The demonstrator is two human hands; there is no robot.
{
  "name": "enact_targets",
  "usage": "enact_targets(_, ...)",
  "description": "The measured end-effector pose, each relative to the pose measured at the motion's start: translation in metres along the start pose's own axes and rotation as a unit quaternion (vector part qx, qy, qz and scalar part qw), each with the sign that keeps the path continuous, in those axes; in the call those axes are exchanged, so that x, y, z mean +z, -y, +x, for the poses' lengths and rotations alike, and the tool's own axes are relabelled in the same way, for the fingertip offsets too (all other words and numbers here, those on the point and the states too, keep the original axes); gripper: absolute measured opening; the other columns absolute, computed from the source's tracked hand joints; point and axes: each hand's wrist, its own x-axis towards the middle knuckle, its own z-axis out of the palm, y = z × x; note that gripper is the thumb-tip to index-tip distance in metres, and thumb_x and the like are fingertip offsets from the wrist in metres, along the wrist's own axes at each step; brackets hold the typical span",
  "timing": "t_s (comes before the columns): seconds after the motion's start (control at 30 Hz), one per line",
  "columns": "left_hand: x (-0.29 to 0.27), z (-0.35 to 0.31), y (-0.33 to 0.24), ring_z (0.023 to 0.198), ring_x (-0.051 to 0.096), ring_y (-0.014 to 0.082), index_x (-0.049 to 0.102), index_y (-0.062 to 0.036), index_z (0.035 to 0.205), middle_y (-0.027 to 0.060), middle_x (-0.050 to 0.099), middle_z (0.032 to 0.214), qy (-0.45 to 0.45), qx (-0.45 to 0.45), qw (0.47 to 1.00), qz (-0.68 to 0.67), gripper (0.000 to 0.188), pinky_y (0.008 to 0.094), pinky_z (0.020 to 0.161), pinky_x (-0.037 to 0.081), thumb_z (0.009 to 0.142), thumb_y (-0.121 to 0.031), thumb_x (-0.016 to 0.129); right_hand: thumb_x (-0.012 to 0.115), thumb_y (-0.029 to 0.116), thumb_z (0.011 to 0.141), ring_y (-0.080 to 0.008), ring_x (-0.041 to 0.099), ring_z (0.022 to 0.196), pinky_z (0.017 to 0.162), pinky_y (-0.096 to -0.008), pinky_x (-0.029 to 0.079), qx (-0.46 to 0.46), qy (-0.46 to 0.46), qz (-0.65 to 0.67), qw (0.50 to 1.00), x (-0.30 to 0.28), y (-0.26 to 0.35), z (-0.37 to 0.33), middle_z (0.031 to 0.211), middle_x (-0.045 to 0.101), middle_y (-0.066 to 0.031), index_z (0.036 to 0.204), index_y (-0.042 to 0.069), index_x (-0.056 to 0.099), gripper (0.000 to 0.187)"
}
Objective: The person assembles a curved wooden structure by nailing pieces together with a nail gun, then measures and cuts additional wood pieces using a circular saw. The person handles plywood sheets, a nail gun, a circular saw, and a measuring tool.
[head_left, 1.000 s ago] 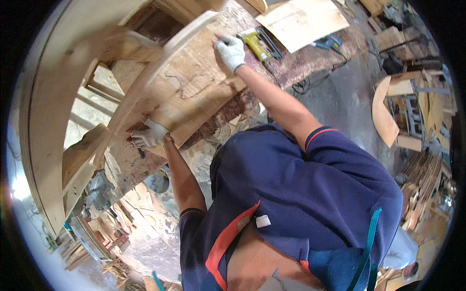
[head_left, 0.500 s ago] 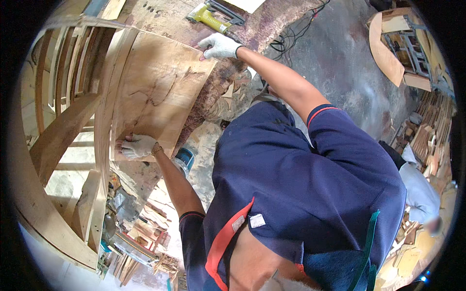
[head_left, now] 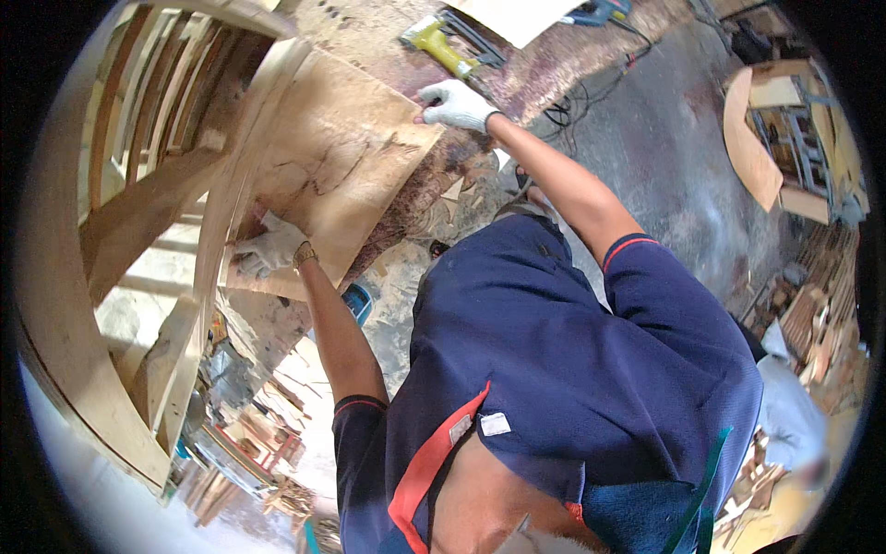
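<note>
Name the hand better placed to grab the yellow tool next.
Right. The right hand grips the plywood panel's upper corner, just below the yellow tool; the left hand presses the panel's far lower edge.
</note>
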Motion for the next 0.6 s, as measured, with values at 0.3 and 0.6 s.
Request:
enact_targets(0.3,0.000,0.003,0.006,0.145,0.021,0.0578,0.020,-0.0057,0.161,0.0448,0.019,0.155,0.029,-0.014,0.999,-0.016,0.121,0.0715,0.108,0.024,0.079,-0.093,0.038,0.080,0.045,0.072,-0.0373,0.058,0.110,0.086,-0.0528,0.047,0.104,-0.211,-0.437,0.868,-0.024,-0.014,0.042,0.117,0.059,-0.0213,0.126,0.011,0.054,0.068)
enact_targets(0.6,0.016,0.006,0.018,0.144,0.022,0.0555,0.022,-0.0072,0.159,0.0406,0.018,0.158,-0.003,-0.021,1.000,-0.007,0.123,0.0694,0.110,0.022,0.074,-0.092,0.050,0.072,0.029,0.073,-0.0389,0.071,0.099,0.086,-0.0465,0.055,0.122,-0.165,-0.262,0.943,-0.047,0.019,0.069,0.102,0.069,-0.0310,0.132,-0.003,0.045,0.073)
